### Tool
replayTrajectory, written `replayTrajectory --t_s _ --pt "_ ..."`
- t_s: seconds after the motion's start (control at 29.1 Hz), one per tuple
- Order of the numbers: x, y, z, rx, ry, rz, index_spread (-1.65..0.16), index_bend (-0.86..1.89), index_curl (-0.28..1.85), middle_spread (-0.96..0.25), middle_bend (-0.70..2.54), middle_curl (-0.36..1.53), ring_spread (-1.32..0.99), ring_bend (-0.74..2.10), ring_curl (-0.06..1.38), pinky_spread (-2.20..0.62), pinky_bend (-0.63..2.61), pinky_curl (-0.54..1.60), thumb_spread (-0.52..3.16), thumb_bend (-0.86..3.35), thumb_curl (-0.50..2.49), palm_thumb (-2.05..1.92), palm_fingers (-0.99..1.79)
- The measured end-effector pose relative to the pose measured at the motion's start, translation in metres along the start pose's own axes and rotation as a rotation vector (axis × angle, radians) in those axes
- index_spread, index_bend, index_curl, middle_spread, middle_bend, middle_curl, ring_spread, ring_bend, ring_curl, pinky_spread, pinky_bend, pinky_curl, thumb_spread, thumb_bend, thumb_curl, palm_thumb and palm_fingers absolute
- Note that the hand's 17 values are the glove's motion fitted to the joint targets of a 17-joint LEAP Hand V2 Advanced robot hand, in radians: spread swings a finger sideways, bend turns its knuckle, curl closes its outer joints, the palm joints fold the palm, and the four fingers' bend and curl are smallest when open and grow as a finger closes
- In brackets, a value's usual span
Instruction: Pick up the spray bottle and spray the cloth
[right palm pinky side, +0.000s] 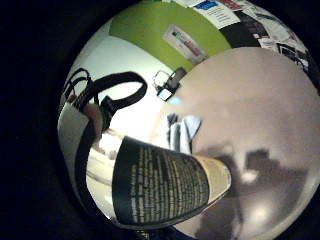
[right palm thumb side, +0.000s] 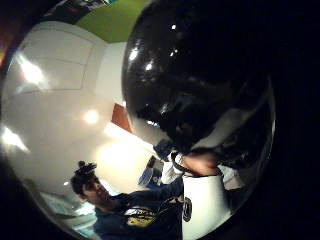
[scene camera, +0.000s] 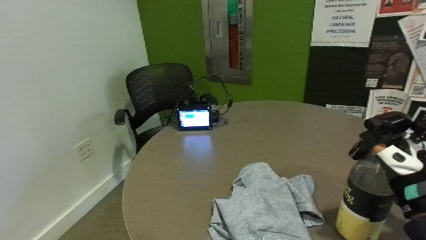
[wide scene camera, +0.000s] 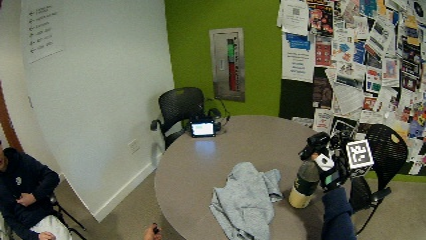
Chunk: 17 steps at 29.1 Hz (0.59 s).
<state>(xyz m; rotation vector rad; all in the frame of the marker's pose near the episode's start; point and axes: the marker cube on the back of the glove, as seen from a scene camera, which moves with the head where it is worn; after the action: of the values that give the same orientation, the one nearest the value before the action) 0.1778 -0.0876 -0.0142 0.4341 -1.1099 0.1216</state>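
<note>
Outside view: my fingers (scene camera: 399, 159) are wrapped around the spray bottle (scene camera: 368, 192), upright just beside the cloth (scene camera: 266, 206) on the desk (scene camera: 200, 165). I should turn the nozzle toward the cloth before squeezing.

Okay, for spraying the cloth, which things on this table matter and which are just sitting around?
Part of the job:
- spray bottle, upright at the table's edge
- grey cloth, crumpled beside the bottle
- gloved right hand, at the bottle's neck and trigger

Just lying about:
- small lit screen at the far side of the round table
- black mesh chair behind it
</note>
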Motion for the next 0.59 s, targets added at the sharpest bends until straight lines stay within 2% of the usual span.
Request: replayTrajectory --t_s 0.17,0.59 --pt "-0.012 -0.005 -0.002 0.126 0.045 0.008 -0.28 0.27 0.36 -0.14 0.47 0.47 -0.21 0.50 0.41 -0.21 0.29 0.37 0.70 -0.04 0.60 0.92 1.44" --pt "-0.041 -0.017 -0.027 0.342 0.103 -0.042 -0.28 0.34 0.45 -0.16 0.55 0.50 -0.24 0.57 0.43 -0.29 0.35 0.38 0.72 -0.02 0.64 0.91 1.44"
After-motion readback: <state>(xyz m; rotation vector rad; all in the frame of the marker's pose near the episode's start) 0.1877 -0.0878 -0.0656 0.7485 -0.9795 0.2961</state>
